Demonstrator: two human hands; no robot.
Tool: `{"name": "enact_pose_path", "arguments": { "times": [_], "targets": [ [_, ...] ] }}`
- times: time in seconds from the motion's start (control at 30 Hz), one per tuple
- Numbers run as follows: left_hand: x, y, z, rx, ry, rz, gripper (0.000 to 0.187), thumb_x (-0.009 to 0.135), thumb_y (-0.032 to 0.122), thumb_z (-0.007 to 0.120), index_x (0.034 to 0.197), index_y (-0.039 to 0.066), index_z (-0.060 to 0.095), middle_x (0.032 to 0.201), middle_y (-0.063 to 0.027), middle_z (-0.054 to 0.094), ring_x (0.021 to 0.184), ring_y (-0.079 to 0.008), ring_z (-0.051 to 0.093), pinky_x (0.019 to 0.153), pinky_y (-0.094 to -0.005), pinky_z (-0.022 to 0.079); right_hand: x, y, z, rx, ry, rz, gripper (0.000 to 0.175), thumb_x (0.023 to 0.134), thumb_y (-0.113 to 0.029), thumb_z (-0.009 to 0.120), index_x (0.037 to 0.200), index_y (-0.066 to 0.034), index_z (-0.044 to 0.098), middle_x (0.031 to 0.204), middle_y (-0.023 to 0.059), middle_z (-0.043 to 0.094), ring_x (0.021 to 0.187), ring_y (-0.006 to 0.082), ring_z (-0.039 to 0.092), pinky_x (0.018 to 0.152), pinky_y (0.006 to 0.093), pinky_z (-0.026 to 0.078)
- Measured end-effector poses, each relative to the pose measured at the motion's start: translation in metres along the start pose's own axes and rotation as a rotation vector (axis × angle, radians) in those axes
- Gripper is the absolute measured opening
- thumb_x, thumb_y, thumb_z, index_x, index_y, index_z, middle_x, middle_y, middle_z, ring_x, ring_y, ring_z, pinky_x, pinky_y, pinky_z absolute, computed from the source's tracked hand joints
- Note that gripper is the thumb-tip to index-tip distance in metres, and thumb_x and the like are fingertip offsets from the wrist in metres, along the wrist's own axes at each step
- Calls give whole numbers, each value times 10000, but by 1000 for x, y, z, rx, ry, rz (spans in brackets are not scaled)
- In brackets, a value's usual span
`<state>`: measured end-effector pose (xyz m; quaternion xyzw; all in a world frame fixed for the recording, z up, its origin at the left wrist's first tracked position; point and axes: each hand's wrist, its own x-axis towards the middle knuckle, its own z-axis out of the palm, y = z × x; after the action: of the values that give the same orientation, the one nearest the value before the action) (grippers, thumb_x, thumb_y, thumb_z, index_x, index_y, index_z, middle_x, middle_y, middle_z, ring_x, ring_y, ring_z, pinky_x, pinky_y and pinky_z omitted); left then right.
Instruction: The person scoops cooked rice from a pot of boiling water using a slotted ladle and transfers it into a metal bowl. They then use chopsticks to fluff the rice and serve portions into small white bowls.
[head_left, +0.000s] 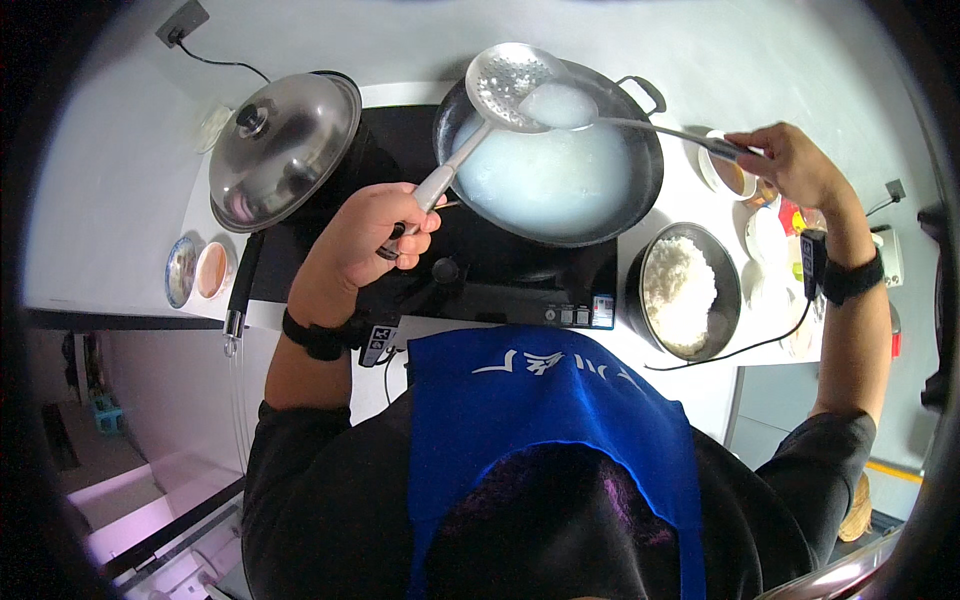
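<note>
My left hand (386, 229) is closed around the handle of a metal skimmer (512, 82), whose perforated bowl holds bits of white food above the wok. From the right, my right hand (787, 165) grips the dark handle of a metal ladle (559, 105). The ladle's bowl is full of cloudy white liquid and overlaps the skimmer's edge in this view; whether they touch, I cannot tell. Beneath both, a dark wok (646, 180) with milky liquid stands on a black cooktop (525, 274). A metal pot (733, 300) of cooked white rice stands right of the cooktop.
At the left, a lidded pan (292, 150) has its long handle (244, 285) towards me. Left of it are a patterned bowl (180, 271) and a small bowl (211, 270). A white bowl (727, 169) of brownish contents and several other containers stand at the right. A cable hangs by my right wrist.
</note>
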<state>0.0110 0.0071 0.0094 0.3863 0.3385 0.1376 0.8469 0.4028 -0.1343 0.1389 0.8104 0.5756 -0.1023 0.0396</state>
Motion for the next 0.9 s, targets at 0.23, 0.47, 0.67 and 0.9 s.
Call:
{"name": "enact_pose_path", "arguments": {
  "times": [0.23,0.47,0.67,0.9],
  "targets": [
    [1,-3,1,-75,-133,-55,269,802,-9,483,1065,-45,527,767,-59,513,520,-77,472,425,-221,379,7,-13,10,-352,302,-35,308,850,-183,630,1153,-188,684,962,115,699,841,289,670,768,391,527],
    [-10,0,5,51,-56,24,303,861,16,480,1147,-57,548,801,-42,513,529,-29,421,415,-170,302,-24,8,-19,-399,318,10,298,864,-90,636,1160,-70,673,972,129,713,751,201,679,702,318,539],
    [-9,11,6,-23,-1,62,266,810,-4,509,1066,-74,533,793,-90,530,506,-82,451,409,-219,367,-27,-7,-12,-353,92,18,235,818,-99,700,1047,-48,720,927,134,716,734,205,673,676,309,538],
    [-15,16,7,20,-6,76,331,856,6,472,1176,-76,501,815,-59,514,526,-43,445,382,-169,323,-6,-13,18,-261,-166,23,205,853,-187,663,1028,-101,728,866,141,705,758,241,655,725,366,503]
  ]
}}
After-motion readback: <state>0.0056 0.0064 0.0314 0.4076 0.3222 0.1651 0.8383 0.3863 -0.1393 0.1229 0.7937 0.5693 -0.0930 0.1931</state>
